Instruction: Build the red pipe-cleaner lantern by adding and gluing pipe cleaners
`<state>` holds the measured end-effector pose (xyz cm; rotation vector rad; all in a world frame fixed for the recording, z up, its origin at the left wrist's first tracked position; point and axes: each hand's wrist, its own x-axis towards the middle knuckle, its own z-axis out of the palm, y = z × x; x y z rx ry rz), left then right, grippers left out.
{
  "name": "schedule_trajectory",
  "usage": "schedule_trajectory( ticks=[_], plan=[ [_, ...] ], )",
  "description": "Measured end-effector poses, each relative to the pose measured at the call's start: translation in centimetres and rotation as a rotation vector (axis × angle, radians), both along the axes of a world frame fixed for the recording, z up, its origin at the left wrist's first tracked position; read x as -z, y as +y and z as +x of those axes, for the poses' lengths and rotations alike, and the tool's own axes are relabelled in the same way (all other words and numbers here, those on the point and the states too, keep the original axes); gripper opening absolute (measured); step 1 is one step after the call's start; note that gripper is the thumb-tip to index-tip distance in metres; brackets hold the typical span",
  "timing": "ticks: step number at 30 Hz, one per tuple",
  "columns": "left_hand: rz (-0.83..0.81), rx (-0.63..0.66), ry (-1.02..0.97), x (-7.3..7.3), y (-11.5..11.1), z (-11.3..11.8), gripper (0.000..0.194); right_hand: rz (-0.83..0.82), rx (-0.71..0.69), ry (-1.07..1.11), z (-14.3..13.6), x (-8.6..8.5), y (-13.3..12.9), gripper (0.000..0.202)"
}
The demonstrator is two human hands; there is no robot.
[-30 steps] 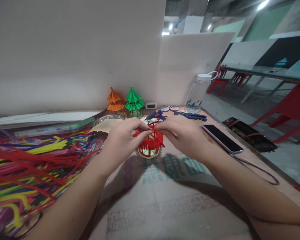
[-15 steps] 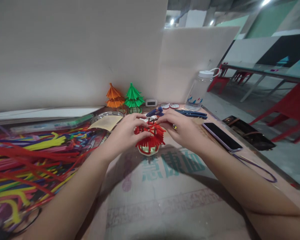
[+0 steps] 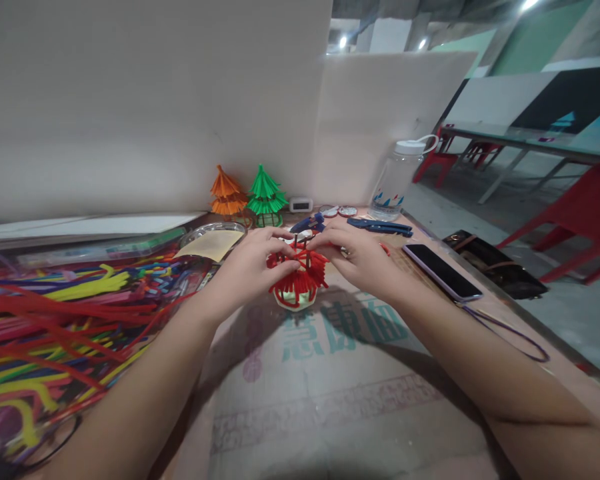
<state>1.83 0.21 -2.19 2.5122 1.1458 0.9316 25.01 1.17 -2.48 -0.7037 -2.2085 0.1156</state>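
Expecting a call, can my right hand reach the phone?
Likely yes: the phone lies uncovered to the right of the right hand, nothing tall between, though that hand is at the red model.

clear bottle with white lid, phone near a purple cord, red chairs by a long table

Looks like a craft workroom, with piled coloured stems, pale partition boards, another long table and red chairs.
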Motion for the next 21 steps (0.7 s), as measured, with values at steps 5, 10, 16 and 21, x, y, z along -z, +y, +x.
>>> schedule_trajectory(
  ticks=[5, 10, 16, 21],
  plan=[
    [-0.005, -0.007, 0.006, -0.06, -0.06, -0.02, 0.013, -0.008, -0.004, -0.020, -0.03, -0.13, 0.00, 0.023],
    [-0.002, -0.005, 0.007, -0.06, -0.11, -0.04, 0.013, -0.005, 0.017, -0.050, -0.14, -0.23, -0.17, 0.023],
    [0.005, -0.010, -0.038, -0.35, -0.34, -0.09, 0.015, 0.016, 0.016, -0.031, -0.18, -0.07, -0.08, 0.021],
    [-0.002, -0.005, -0.071, -0.43, -0.29, -0.09, 0.023, 0.025, 0.027, -0.028, -0.18, 0.02, -0.05, 0.021]
  ],
)
